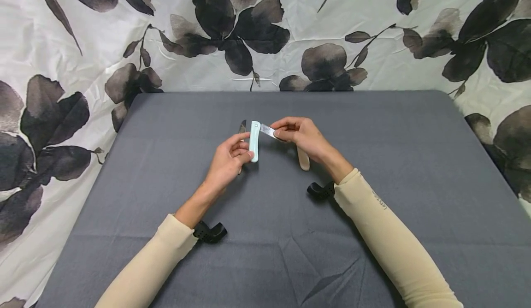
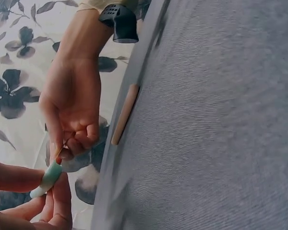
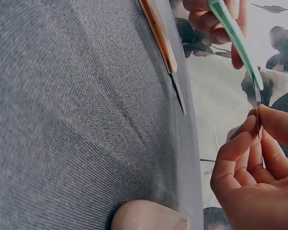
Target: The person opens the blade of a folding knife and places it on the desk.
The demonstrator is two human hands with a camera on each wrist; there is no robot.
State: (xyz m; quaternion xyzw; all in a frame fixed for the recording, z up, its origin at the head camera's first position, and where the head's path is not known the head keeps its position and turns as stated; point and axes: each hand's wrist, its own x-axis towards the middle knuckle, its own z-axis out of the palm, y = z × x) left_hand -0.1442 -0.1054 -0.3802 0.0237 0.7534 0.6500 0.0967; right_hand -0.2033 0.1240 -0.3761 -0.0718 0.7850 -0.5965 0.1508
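A folding knife with a mint-green handle (image 1: 254,144) is held above the table, its blade (image 1: 268,130) swung out at an angle. My left hand (image 1: 224,162) grips the handle between thumb and fingers. From the other side, my right hand (image 1: 306,137) pinches the flat blade near its tip, as the right wrist view also shows. Behind the left hand lies a second knife (image 3: 158,36) with an orange-brown handle and a dark pointed blade; the head view shows mostly its blade. Under the right hand lies a beige, round-ended piece (image 1: 304,160), partly hidden; its kind is unclear.
A grey cloth (image 1: 265,234) with creases near the front covers the table. Behind the far edge hangs a white sheet (image 1: 315,22) with dark flowers. Black wrist cameras stick out below the left sleeve (image 1: 157,257) and right sleeve (image 1: 386,229).
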